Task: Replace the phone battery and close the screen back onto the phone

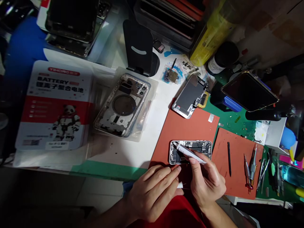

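One white tube (188, 152), clamped in right fingers (196, 172); one white piece (180, 185), pinched in left fingers (163, 181); one phone (201, 147), opened, pale-rimmed.

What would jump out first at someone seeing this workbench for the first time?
The big panda-printed battery package, red and white, dominates the left side. Next comes the opened phone on the reddish mat, with the right hand holding a white tube over it. A bright yellow cylinder stands out toward the top right.

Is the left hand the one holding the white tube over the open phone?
No, the right hand holds the white tube in its fingers, over the open phone.
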The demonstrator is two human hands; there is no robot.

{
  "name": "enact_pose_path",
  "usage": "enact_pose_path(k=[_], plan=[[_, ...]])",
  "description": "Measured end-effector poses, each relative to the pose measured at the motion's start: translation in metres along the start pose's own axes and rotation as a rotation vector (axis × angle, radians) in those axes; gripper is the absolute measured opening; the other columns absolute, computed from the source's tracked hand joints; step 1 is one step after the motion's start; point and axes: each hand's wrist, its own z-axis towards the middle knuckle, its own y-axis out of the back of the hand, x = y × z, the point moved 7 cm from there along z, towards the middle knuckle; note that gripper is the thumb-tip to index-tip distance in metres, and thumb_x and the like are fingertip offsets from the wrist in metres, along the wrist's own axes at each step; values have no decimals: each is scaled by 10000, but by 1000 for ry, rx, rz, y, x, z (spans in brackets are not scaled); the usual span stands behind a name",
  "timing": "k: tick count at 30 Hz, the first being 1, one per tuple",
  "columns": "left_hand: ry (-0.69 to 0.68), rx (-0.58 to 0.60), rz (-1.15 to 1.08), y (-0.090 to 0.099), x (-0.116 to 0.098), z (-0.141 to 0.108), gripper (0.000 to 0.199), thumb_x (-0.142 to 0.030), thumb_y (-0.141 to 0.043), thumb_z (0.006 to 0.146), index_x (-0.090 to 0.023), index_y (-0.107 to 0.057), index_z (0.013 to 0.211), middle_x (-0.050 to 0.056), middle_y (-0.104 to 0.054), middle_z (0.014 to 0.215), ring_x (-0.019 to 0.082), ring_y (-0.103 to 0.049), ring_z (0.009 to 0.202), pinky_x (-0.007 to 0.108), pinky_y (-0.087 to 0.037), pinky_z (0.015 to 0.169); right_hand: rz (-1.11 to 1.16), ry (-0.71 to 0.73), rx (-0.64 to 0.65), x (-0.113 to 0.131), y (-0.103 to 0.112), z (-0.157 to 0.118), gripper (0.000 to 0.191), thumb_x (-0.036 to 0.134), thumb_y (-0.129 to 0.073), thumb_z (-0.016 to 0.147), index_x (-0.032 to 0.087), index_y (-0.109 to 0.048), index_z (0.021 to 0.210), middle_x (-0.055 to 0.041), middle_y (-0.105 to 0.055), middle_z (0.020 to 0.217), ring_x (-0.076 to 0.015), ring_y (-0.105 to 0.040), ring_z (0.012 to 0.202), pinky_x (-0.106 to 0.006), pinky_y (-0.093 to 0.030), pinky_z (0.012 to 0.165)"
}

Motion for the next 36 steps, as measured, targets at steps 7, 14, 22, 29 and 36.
enact_pose_path(k=[7,14,22,29,36], plan=[[6,2,-7,-1,0,-2,162,-202,-647,1080,-88,-762,1076,142,-857,1172,264,-779,1087,419,-592,922,-21,-5,8,-2,1,-2,192,210,-838,987,219,-825,1178,-8,-888,1010,-166,-863,774,-206,-697,757],[10,3,-21,-2,0,-3,153,-201,-667,1070,-82,-763,1070,150,-856,1168,261,-776,1089,421,-579,936,-39,23,-11,5,0,3,161,191,-824,995,200,-823,1156,-20,-887,982,-164,-859,752,-202,-696,745],[26,2,-25,-2,1,-3,149,-197,-648,1091,-94,-755,1078,130,-863,1166,243,-768,1117,416,-574,939,-58,28,-15,6,1,1,167,180,-828,991,204,-821,1156,-10,-889,985,-166,-862,760,-209,-701,743],[16,16,-32,-3,0,-4,139,-186,-662,1085,-86,-756,1101,135,-860,1182,248,-767,1125,425,-565,945,-75,31,-22,4,3,-2,174,165,-834,982,204,-823,1152,-6,-885,987,-166,-860,768,-220,-705,754],[30,0,-37,-3,0,-5,134,-182,-678,1073,-82,-762,1108,131,-859,1178,243,-764,1149,415,-566,967,-58,53,-39,6,2,-2,230,129,-834,975,207,-817,1191,-4,-885,1013,-167,-861,781,-237,-715,751]])
